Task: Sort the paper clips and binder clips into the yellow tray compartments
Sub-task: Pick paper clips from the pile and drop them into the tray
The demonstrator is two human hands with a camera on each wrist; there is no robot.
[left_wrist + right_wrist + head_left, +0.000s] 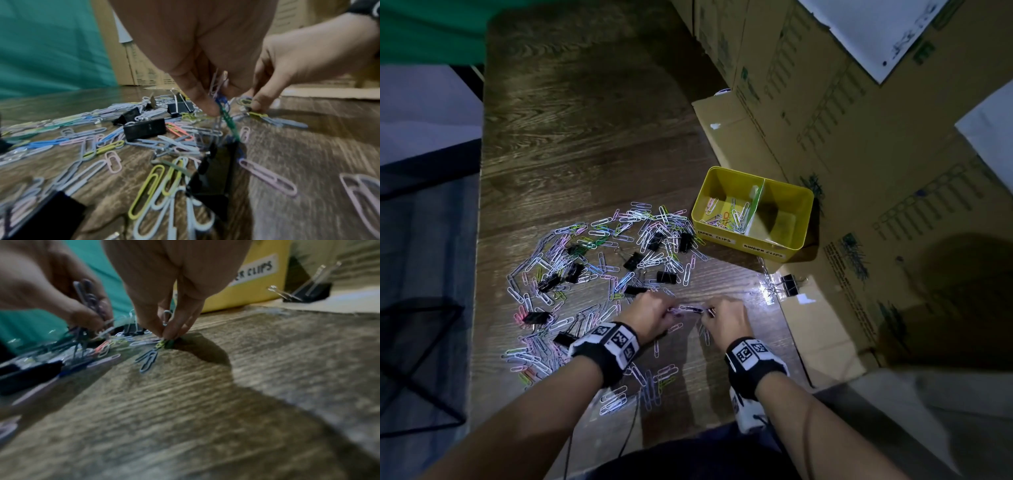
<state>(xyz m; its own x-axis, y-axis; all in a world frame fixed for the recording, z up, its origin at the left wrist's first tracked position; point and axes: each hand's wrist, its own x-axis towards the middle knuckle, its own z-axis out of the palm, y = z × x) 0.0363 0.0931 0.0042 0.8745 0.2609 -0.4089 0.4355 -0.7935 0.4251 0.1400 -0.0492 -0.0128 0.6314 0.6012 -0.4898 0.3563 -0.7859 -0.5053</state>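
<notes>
Pastel paper clips [599,260] and black binder clips [634,261] lie mixed in a pile on the wooden table. The yellow tray [726,236] stands at the right; its left compartment holds some paper clips [726,216], and its right one looks bare. My left hand [669,313] grips a bunch of paper clips [219,91] low over the near edge of the pile. Close beside it, my right hand [707,313] pinches a few paper clips [162,344] at the table top, with one more clip [167,318] between its fingers.
Cardboard boxes [859,120] wall in the right side behind the tray. One black binder clip [789,283] sits apart on a cardboard flap near the tray's front corner. The table's left edge [477,240] drops to dark floor. Bare wood lies beyond the pile.
</notes>
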